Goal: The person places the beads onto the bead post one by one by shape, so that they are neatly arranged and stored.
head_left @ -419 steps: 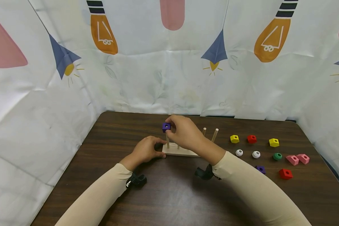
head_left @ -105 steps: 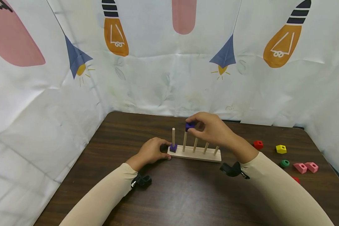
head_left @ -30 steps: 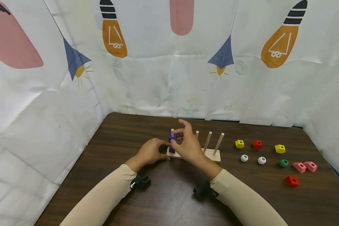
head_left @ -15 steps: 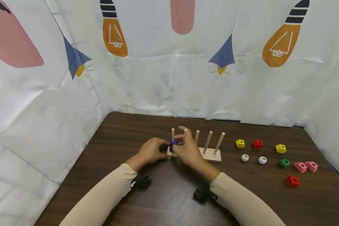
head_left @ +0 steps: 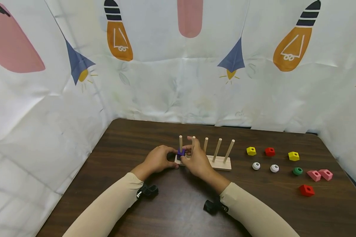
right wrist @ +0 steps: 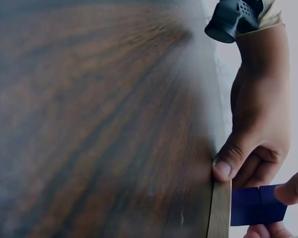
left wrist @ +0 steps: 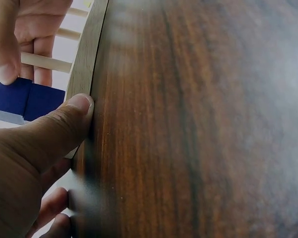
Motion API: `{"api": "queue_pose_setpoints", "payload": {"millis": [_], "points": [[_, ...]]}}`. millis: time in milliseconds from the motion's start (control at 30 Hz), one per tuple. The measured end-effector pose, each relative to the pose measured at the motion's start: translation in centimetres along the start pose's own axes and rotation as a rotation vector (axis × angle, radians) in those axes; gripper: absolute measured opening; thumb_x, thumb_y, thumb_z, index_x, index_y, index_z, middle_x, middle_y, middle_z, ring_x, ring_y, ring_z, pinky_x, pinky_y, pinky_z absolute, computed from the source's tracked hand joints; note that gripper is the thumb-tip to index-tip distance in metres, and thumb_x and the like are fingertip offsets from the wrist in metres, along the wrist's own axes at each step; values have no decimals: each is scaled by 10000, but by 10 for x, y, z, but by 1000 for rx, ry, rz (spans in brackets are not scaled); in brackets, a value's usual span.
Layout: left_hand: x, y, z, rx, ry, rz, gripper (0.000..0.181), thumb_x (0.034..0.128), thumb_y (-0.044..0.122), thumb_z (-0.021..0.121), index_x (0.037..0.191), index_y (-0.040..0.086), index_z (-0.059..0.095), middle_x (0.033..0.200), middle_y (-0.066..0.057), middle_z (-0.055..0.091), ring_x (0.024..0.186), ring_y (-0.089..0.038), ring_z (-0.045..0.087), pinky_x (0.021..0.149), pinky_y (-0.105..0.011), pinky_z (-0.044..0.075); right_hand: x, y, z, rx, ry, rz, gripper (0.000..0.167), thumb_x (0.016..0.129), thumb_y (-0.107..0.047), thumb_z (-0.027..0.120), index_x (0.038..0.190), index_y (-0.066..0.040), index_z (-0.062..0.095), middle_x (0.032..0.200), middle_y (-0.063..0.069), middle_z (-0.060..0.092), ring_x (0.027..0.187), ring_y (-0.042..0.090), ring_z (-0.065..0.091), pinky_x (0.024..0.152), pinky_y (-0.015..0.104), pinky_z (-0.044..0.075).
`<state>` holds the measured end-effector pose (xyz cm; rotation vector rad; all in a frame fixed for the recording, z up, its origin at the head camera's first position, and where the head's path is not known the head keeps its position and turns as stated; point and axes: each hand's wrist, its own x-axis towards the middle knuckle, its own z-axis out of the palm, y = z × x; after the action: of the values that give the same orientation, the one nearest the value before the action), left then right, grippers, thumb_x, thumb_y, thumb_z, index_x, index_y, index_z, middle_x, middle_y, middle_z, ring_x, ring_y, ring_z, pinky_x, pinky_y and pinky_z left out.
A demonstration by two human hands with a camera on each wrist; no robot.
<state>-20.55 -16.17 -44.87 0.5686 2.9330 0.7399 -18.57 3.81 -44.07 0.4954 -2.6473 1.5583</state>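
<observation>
A pale wooden base [head_left: 222, 164] with several upright pegs stands on the table. Two purple blocks are stacked on its leftmost peg; in the left wrist view the lower block [left wrist: 43, 102] meets the base and the upper block [left wrist: 12, 96] touches it. My right hand [head_left: 198, 161] pinches the upper block between thumb and fingers, its thumb [right wrist: 292, 191] showing in the right wrist view. My left hand [head_left: 158, 159] grips the base's left end, the thumb [left wrist: 72, 116] on its front edge. The far sides of the blocks are hidden.
To the right of the base lie yellow blocks [head_left: 251, 151] [head_left: 293, 156], a red block [head_left: 270, 151], white beads [head_left: 256, 166] [head_left: 274, 168], a green bead [head_left: 297, 171], pink blocks [head_left: 314, 175] [head_left: 325, 174] and another red block [head_left: 307, 190]. A patterned curtain [head_left: 154, 89] hangs behind the table.
Compared with a second ago, my right hand has lowered the upper purple block down the leftmost peg onto the other one. Earlier it held that block above the second peg. My left hand still grips the base.
</observation>
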Motion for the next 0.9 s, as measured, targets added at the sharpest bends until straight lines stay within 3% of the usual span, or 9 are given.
{"api": "queue_pose_setpoints", "payload": {"millis": [267,500,733,900], "points": [[-3,0,-1,12,-2,-11,536,755,389,927,1221,186,758,1230,-5,711,1199,-268,617,1016,-482,478,-13,1,-7,-86,-65,-34,837,914,-136,754,1552,-2,230,1445,214,554,1273,374,580,1002,513,481],[-3,0,-1,16,3,-9,537,748,392,932,1213,186,758,1213,2,716,1196,-260,619,1007,-471,483,-33,-2,-27,-143,-172,-11,850,962,-188,711,1585,-13,159,1495,257,483,1234,385,611,972,506,517],[-2,0,0,14,6,-12,542,749,402,928,1214,183,757,1212,8,716,1207,-266,612,1017,-473,476,-47,4,-63,-248,-291,-126,663,971,-152,712,1523,-39,362,1381,148,610,1167,317,656,957,492,528],[-1,1,0,17,8,-7,545,745,405,929,1217,192,757,1221,2,713,1212,-271,610,1008,-479,481,-57,14,-92,-332,-320,-198,528,978,-164,709,1444,-43,492,1286,87,666,1136,233,657,918,456,542]]}}
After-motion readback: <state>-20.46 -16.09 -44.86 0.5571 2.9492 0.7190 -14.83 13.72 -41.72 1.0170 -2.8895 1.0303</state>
